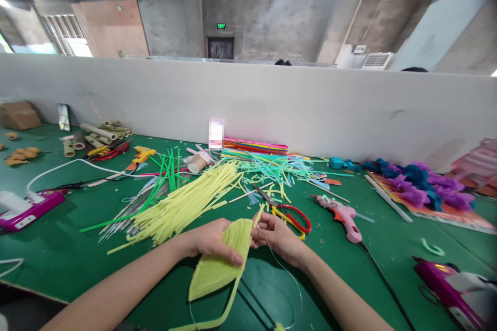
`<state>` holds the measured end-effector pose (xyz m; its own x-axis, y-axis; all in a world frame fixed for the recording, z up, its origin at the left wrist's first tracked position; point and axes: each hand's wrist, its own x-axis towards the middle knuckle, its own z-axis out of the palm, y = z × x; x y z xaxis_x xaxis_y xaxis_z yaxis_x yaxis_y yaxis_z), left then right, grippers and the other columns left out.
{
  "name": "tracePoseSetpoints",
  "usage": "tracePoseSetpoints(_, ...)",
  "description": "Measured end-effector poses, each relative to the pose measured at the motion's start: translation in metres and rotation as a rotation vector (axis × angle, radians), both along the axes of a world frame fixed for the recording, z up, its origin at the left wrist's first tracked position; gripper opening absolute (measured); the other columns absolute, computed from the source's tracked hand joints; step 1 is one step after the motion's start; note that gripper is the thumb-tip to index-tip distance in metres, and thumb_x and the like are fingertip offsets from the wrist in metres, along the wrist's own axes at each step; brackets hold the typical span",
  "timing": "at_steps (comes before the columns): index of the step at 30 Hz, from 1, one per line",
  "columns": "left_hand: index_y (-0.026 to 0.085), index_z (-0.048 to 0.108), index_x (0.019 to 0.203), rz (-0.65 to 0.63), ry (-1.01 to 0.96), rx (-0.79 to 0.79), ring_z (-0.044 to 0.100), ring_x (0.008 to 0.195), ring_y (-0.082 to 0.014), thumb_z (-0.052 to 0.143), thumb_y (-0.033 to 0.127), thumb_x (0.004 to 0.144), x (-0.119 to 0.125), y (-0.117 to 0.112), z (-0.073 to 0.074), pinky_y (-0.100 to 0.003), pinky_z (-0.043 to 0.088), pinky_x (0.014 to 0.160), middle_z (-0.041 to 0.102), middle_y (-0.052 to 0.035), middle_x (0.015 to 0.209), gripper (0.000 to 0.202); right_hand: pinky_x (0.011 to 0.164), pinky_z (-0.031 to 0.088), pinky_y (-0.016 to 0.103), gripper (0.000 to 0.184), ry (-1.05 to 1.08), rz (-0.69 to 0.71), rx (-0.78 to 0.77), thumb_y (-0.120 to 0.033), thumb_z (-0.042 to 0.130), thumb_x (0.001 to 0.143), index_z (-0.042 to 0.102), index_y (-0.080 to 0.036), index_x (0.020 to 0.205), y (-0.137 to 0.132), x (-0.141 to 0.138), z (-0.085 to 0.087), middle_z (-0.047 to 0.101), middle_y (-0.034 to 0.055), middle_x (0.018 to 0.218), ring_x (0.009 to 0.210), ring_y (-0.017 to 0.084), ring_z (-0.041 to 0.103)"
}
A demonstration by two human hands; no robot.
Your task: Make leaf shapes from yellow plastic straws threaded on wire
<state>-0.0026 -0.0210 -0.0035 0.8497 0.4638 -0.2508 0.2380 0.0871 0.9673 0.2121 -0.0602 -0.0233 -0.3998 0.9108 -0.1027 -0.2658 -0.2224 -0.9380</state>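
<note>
My left hand (219, 243) is closed around a flat, leaf-shaped piece (213, 276) built from yellow-green pipe cleaners laid side by side. Along its right edge runs a single pipe cleaner (234, 295), bent and trailing down to the bottom of the view. At the upper right tip my right hand (277, 238) has its fingers pinched together by the end of this strip and a thin clear thread. The thread (289, 271) loops down below my right hand. Just past that hand lie scissors (298, 217) with red and yellow handles.
A large bundle of yellow pipe cleaners (194, 196) lies beyond my left hand. To the right rests a pink glue gun (344, 214) with its cord. Purple power strips (33, 209) sit at both sides. Purple and blue fuzzy flowers (419, 183) lie far right. A white partition (248, 95) borders the table.
</note>
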Motion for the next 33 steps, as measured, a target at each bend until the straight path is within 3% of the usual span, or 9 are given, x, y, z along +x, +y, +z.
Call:
tracePoseSetpoints(3,0.02,0.067,0.112,-0.011,-0.004,-0.006,0.062,0.09,-0.021,0.083,0.039,0.057,0.0,0.001,0.002,-0.027,0.049,0.077,0.068,-0.0045,0.104,0.06,0.063,0.051,0.023,0.036,-0.008,-0.021,-0.026,-0.031,0.08,0.067,0.055,-0.017,0.089,-0.001,0.0,0.002,0.07,0.0011,0.072,0.064,0.012,0.066)
tracePoseSetpoints(8,0.018,0.069,0.098,0.018,0.052,-0.016,0.06,0.073,-0.015,0.084,0.038,0.055,-0.002,-0.002,0.005,-0.022,0.047,0.065,0.067,0.0003,0.082,0.049,0.061,0.052,0.023,0.03,-0.034,0.041,-0.101,-0.038,0.07,0.078,0.054,-0.017,0.09,-0.002,0.004,0.005,0.071,0.0052,0.074,0.065,0.014,0.069)
tracePoseSetpoints(11,0.016,0.068,0.093,0.047,0.073,-0.038,0.059,0.069,-0.0148,0.084,0.039,0.054,-0.002,-0.002,0.003,-0.022,0.046,0.062,0.065,0.0006,0.078,0.047,0.063,0.053,0.022,0.027,-0.019,0.035,-0.128,-0.04,0.065,0.082,0.054,-0.016,0.09,-0.003,0.006,0.008,0.071,0.0058,0.076,0.068,0.014,0.07)
tracePoseSetpoints(15,0.017,0.067,0.1,0.044,0.061,-0.073,0.061,0.07,-0.0147,0.083,0.038,0.056,-0.002,-0.001,0.001,-0.023,0.048,0.062,0.066,-0.0008,0.082,0.051,0.069,0.053,0.024,0.033,-0.036,0.002,-0.083,-0.033,0.073,0.077,0.056,-0.016,0.1,-0.004,0.007,0.012,0.072,0.006,0.081,0.075,0.015,0.071)
tracePoseSetpoints(20,0.017,0.058,0.112,0.029,-0.002,-0.146,0.065,0.077,-0.0204,0.079,0.042,0.062,0.002,-0.005,0.001,-0.027,0.049,0.064,0.068,-0.0067,0.091,0.059,0.069,0.054,0.025,0.03,-0.089,-0.096,-0.032,-0.035,0.076,0.072,0.057,-0.016,0.087,-0.002,0.005,0.011,0.07,0.0027,0.073,0.07,0.014,0.069)
tracePoseSetpoints(24,0.015,0.057,0.102,0.166,-0.049,0.05,0.06,0.075,-0.0172,0.068,0.052,0.073,0.007,-0.005,-0.003,-0.024,0.045,0.063,0.065,-0.0042,0.086,0.048,0.067,0.054,0.025,0.033,-0.149,-0.15,-0.016,-0.04,0.078,0.069,0.058,-0.017,0.081,-0.003,0.002,0.011,0.069,0.0009,0.071,0.067,0.014,0.068)
tracePoseSetpoints(28,0.013,0.059,0.084,0.26,-0.047,0.285,0.046,0.062,-0.0101,0.055,0.056,0.081,0.01,-0.001,-0.008,-0.019,0.035,0.054,0.051,0.0024,0.068,0.044,0.068,0.055,0.028,0.038,-0.219,-0.213,0.021,-0.045,0.079,0.063,0.06,-0.016,0.078,-0.003,-0.003,0.014,0.069,0.0016,0.072,0.066,0.015,0.067)
tracePoseSetpoints(33,0.013,0.058,0.078,0.262,-0.019,0.202,0.036,0.052,-0.0077,0.056,0.057,0.08,0.011,0.002,-0.012,-0.019,0.027,0.047,0.041,0.0051,0.059,0.044,0.063,0.054,0.028,0.039,-0.292,-0.288,0.064,-0.044,0.082,0.057,0.061,-0.015,0.072,-0.003,-0.008,0.01,0.067,0.0011,0.069,0.063,0.015,0.065)
